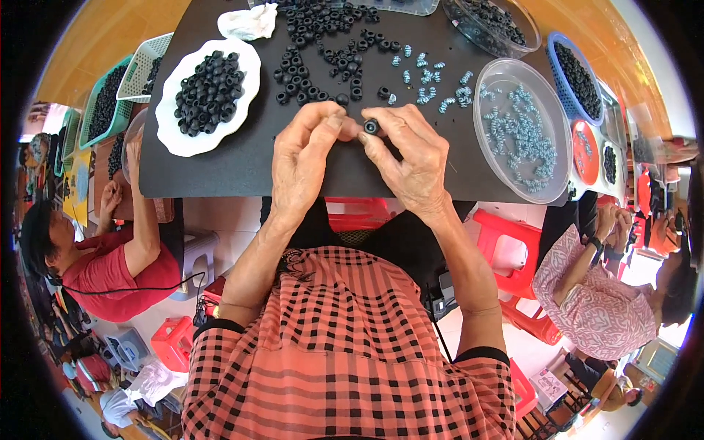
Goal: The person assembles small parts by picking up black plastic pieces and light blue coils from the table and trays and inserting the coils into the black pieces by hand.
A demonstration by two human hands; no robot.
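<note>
Just beyond the table's near edge, my right hand (411, 150) pinches a small black ring-shaped piece (372, 126) between thumb and fingers. The piece's round opening faces me. Close on its left, my left hand (302, 150) is closed, thumb against fingertips; whatever it grips, if anything, is too small or hidden to name. Beyond my hands lie loose black ring-shaped pieces (297, 73) in a spread heap. Small blue-grey coiled springs (427, 76) are scattered to the right of that heap. More coiled springs (522, 136) fill a clear round dish (478, 125) on the right.
On the left stands a white scalloped plate (250, 73) of black pieces, with a crumpled white cloth (248, 22) behind it. A clear bowl (469, 33) of dark pieces and a blue basket (551, 45) are at far right. Co-workers (121, 257) sit on both sides.
</note>
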